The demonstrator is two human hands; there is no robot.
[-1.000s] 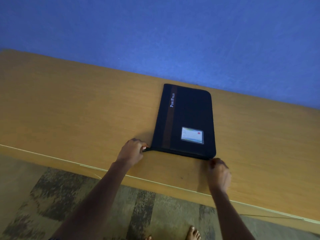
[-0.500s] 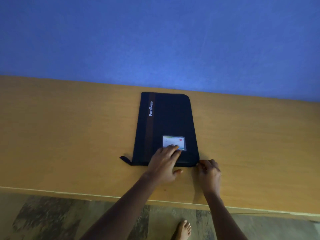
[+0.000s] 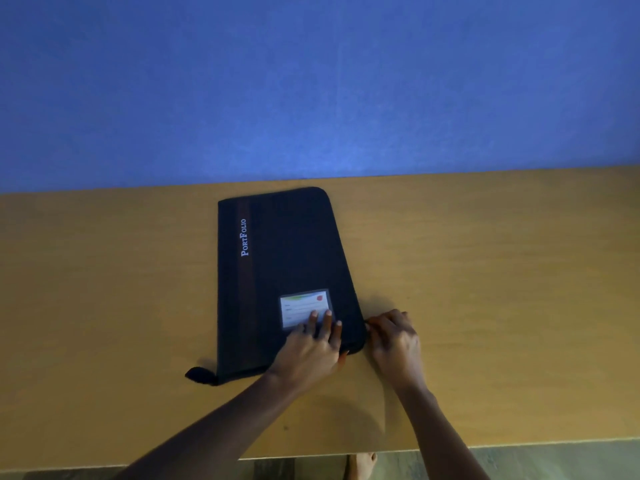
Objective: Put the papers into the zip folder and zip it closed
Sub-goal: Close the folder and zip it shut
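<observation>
Pressing folder at 5 o'clock corner with flat left hand, pinching 4 o'clock edge with curled right hand. No papers visible, presumably loaded; zipping likely unfinished.

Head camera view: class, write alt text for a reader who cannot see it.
A black zip folder lies flat on a wooden table; the left hand presses flat over its label card, while the right hand pinches its near right corner.
</observation>
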